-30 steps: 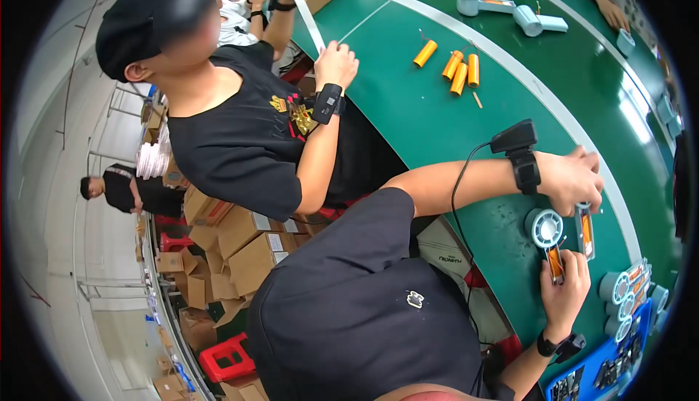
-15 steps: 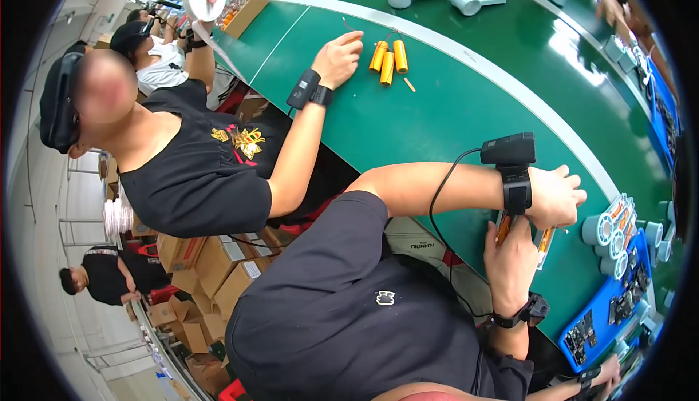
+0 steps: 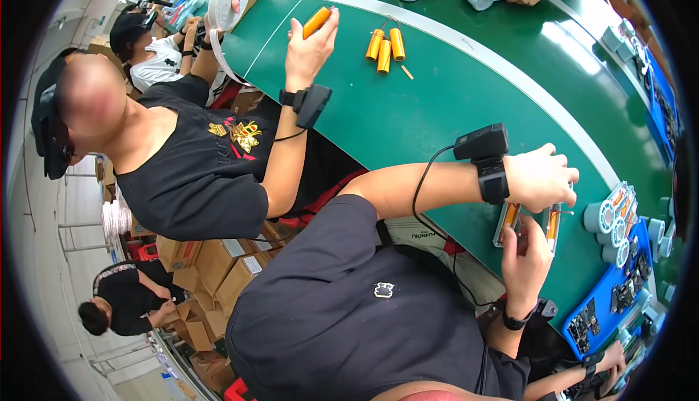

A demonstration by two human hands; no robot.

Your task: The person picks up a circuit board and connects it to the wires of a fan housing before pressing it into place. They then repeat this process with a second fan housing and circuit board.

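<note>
An orange cylindrical cell [image 3: 510, 216] (partly hidden) stands upright in a grey holder [image 3: 502, 228] on the green table [image 3: 437, 110].

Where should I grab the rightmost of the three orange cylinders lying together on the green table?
Pinch the rightmost orange cylinder at mid-length, coming from above with fingers across its width. It lies flat on the green table, its right side open.

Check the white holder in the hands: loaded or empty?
Loaded, at least partly: orange cells show in the holder at both ends; left hand and right hand hide the middle.
</note>
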